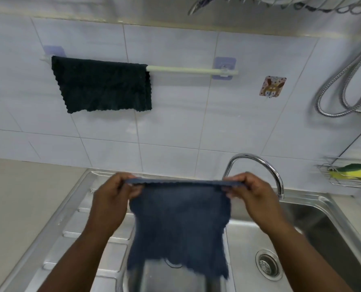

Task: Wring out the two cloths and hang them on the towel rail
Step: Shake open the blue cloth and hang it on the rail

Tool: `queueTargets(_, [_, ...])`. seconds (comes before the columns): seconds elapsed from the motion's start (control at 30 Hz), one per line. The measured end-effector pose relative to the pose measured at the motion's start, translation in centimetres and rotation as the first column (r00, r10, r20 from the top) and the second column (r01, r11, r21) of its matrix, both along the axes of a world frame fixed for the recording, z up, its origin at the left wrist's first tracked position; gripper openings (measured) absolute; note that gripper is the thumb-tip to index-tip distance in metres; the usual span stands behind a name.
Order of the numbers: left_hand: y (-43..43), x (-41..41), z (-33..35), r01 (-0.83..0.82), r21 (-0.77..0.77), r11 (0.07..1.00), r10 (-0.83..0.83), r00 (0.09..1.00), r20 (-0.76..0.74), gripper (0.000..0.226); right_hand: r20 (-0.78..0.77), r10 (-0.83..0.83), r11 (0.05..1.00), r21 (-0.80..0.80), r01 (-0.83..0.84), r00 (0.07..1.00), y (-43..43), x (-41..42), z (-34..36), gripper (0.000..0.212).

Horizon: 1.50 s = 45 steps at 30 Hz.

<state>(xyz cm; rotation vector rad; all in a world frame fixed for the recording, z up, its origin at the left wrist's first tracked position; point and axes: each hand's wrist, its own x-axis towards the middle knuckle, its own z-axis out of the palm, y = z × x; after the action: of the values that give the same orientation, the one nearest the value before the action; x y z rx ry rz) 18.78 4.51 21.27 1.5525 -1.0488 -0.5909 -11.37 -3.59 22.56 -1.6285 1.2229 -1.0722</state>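
A dark green cloth [101, 85] hangs over the left half of the white towel rail [192, 70] on the tiled wall. Over the steel sink [301, 218] I hold a blue-grey cloth [179, 226] stretched flat by its top edge. My left hand [112, 199] pinches the cloth's upper left corner. My right hand [251, 192] pinches its upper right corner. The cloth hangs down freely between my forearms, well below the rail. The right half of the rail is bare.
A curved chrome tap [257, 165] stands just behind my right hand. The sink drain [268, 264] lies lower right, the ribbed draining board [87, 234] to the left. A wire basket with a yellow-green sponge [352, 171] and a metal hose [343, 85] are on the right wall.
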Motion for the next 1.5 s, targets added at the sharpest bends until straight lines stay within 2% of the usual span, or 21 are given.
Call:
queueTargets(0.07, [1.2, -0.8, 1.9, -0.058, -0.296, 0.954, 0.131, 0.963, 0.233, 0.021, 0.070, -0.029, 0.959, -0.280, 0.047, 0.997, 1.0, 0.1, 2.3, 0.029])
queueTargets(0.1, [1.7, -1.1, 2.0, -0.037, -0.373, 0.927, 0.172, 0.926, 0.337, 0.020, 0.021, -0.059, 0.913, -0.404, 0.062, 0.998, 1.4, 0.0, 2.5, 0.026])
queueTargets(0.13, [2.0, -1.0, 1.6, 0.015, -0.347, 0.938, 0.148, 0.887, 0.437, 0.019, -0.082, -0.083, 0.882, -0.470, 0.035, 0.993, 1.5, -0.1, 2.2, 0.022])
queueTargets(0.2, [1.8, -0.2, -0.7, 0.148, 0.042, 0.988, -0.147, 0.820, 0.554, 0.023, -0.466, -0.017, 0.927, -0.339, -0.161, 0.885, 0.9, -0.7, -0.3, 0.015])
queueTargets(0.23, [1.6, 0.3, -2.3, 0.184, 0.295, 0.937, -0.318, 0.800, 0.509, 0.028, -0.665, 0.102, 0.958, -0.136, -0.254, 0.739, 0.7, -0.9, -1.8, 0.018])
queueTargets(0.27, [1.6, 0.8, -3.8, 0.198, 0.462, 0.864, -0.415, 0.799, 0.435, 0.031, -0.751, 0.207, 0.962, 0.040, -0.270, 0.627, 0.4, -1.2, -3.5, 0.023])
queueTargets(0.3, [1.5, 1.2, -4.7, 0.193, 0.530, 0.825, -0.432, 0.821, 0.374, 0.031, -0.737, 0.255, 0.963, 0.138, -0.231, 0.626, 0.2, -1.4, -4.7, 0.030])
queueTargets(0.37, [1.3, 1.5, -5.6, 0.168, 0.520, 0.837, -0.367, 0.878, 0.306, 0.024, -0.563, 0.204, 0.972, 0.211, -0.099, 0.801, -0.2, -1.6, -5.8, 0.036])
queueTargets(0.43, [0.9, 1.5, -5.4, 0.150, 0.460, 0.875, -0.301, 0.913, 0.274, 0.015, -0.411, 0.095, 0.977, 0.213, -0.005, 0.907, -0.4, -1.2, -6.1, 0.034])
queueTargets(0.57, [0.5, 1.3, -3.0, 0.058, 0.277, 0.959, -0.148, 0.937, 0.316, 0.018, -0.330, 0.032, 0.990, 0.141, 0.016, 0.944, -0.3, -0.6, -3.7, 0.030])
queueTargets(0.7, [1.8, 0.4, 1.0, -0.039, -0.119, 0.992, 0.083, 0.915, 0.395, 0.017, -0.103, -0.105, 0.987, -0.134, 0.091, 0.989, 1.0, -0.3, 0.8, 0.030])
queueTargets(0.77, [2.7, -0.6, 2.0, -0.084, -0.333, 0.939, 0.239, 0.857, 0.457, 0.016, -0.029, -0.202, 0.896, -0.409, 0.173, 0.979, 2.2, -0.1, 2.1, 0.026])
queueTargets(0.8, [2.9, -0.9, 1.7, -0.077, -0.378, 0.922, 0.266, 0.837, 0.479, 0.019, -0.084, -0.268, 0.833, -0.521, 0.187, 0.960, 2.4, -0.1, 1.9, 0.024])
queueTargets(0.83, [2.9, -0.9, 0.6, -0.035, -0.345, 0.938, 0.220, 0.829, 0.514, 0.021, -0.201, -0.300, 0.811, -0.569, 0.138, 0.933, 2.3, -0.2, 1.1, 0.022])
queueTargets(0.87, [2.5, -0.6, -0.9, 0.025, -0.214, 0.977, 0.100, 0.828, 0.551, 0.023, -0.395, -0.242, 0.866, -0.499, 0.014, 0.886, 2.0, -0.3, -0.3, 0.021])
queueTargets(0.93, [1.6, 0.3, -4.9, 0.137, 0.253, 0.958, -0.257, 0.804, 0.536, 0.035, -0.708, 0.115, 0.987, 0.004, -0.160, 0.697, 1.0, -0.5, -3.9, 0.019])
queueTargets(0.97, [1.5, 0.7, -6.6, 0.152, 0.426, 0.892, -0.366, 0.796, 0.483, 0.040, -0.690, 0.255, 0.966, 0.216, -0.144, 0.677, 0.6, -0.8, -5.4, 0.024])
queueTargets(1.0, [1.4, 1.1, -7.7, 0.147, 0.482, 0.864, -0.386, 0.809, 0.444, 0.041, -0.617, 0.282, 0.946, 0.306, -0.106, 0.735, 0.2, -1.1, -6.5, 0.031])
queueTargets(1.1, [1.2, 1.7, -8.2, 0.139, 0.437, 0.888, -0.328, 0.859, 0.392, 0.027, -0.457, 0.167, 0.945, 0.327, -0.010, 0.874, -0.4, -1.6, -7.6, 0.026])
queueTargets(1.33, [0.8, 2.5, -6.1, 0.109, 0.394, 0.913, -0.271, 0.882, 0.385, 0.014, -0.324, 0.078, 0.968, 0.251, 0.006, 0.943, -0.1, -1.1, -5.3, 0.019])
queueTargets(1.5, [0.3, 4.7, -3.1, 0.119, 0.341, 0.933, -0.204, 0.953, 0.224, 0.016, -0.107, 0.085, 0.962, 0.269, -0.054, 0.991, -0.9, -1.3, -1.9, 0.015])
